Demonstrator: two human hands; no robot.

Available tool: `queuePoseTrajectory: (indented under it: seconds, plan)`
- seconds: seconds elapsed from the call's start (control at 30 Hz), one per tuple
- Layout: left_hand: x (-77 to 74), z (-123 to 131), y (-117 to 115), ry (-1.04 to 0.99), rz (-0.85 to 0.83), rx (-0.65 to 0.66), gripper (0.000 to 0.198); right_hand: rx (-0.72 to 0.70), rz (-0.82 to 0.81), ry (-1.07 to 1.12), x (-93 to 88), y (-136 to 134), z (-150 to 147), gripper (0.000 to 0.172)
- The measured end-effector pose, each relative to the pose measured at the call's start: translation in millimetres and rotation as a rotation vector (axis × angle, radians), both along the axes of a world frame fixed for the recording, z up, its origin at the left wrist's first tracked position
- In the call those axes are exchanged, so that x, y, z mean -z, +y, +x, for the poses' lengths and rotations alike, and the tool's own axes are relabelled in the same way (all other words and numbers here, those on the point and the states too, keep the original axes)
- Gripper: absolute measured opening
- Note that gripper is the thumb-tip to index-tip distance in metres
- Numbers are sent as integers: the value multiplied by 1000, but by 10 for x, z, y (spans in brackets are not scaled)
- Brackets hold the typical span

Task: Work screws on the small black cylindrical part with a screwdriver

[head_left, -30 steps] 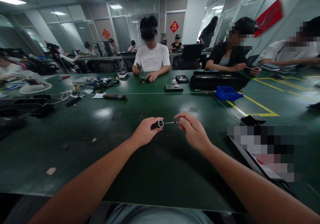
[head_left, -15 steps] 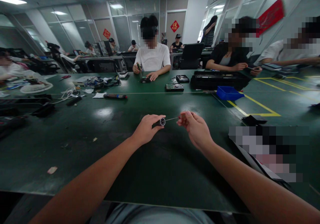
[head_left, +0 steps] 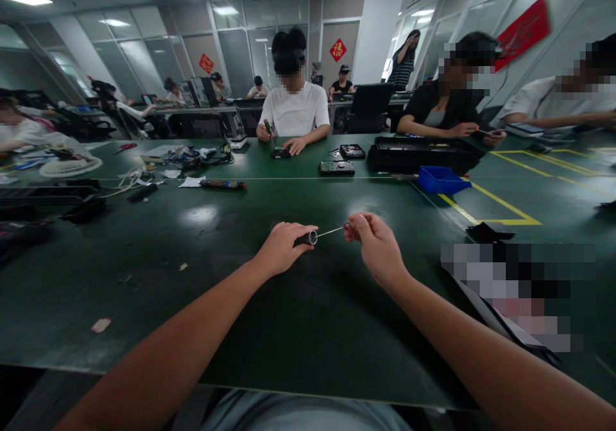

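My left hand [head_left: 282, 249] is closed around a short dark cylinder [head_left: 304, 238]. Its round end, with a pale ring, faces my other hand. Between the fingertips of my right hand [head_left: 378, 245] is a slim screwdriver [head_left: 331, 231] with a thin metal shaft. A bit of red shows at its grip, and the rest is hidden by my fingers. The shaft slants down to the left, and its tip reaches the ringed opening. How deep it goes in, I cannot tell. Both hands are above the near middle of the green table [head_left: 308, 328].
A multi-coloured cylindrical part [head_left: 222, 185] lies at the left, near cables [head_left: 192, 156]. Circuit-board devices [head_left: 336, 168], a long black housing [head_left: 423, 154] and a blue bin [head_left: 443, 180] are farther back. Across the table, a person [head_left: 294, 113] works on a small device.
The cylinder has turned, so more of its dark side shows and its ringed end sits slightly lower. The screwdriver shaft slants more steeply, and my right hand has moved slightly right.
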State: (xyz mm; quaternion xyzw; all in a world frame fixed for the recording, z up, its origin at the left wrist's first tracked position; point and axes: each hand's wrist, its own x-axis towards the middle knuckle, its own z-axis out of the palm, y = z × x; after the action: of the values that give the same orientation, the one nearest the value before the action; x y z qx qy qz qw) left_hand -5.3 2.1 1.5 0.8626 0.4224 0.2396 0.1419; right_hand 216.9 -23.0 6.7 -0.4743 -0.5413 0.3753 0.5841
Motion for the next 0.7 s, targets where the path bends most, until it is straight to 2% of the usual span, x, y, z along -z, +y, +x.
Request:
queuePoseTrajectory:
  seconds: [0.17,0.37,0.53,0.6,0.7]
  plan:
    - [-1,33,-29,-35,-22,0,43,21,45,-145,-61,-65,-25,29]
    - [18,32,-49,-97,-42,1,42,48,54,-219,-114,-100,-12,30]
    - [30,31,-56,-95,-24,7,42,103,15,-418,-213,-155,-4,36]
    - [29,31,-57,-92,-17,9,42,100,32,-436,-220,-168,-6,33]
    - [25,27,-57,-90,-25,0,41,23,104,-401,-182,-170,-4,21]
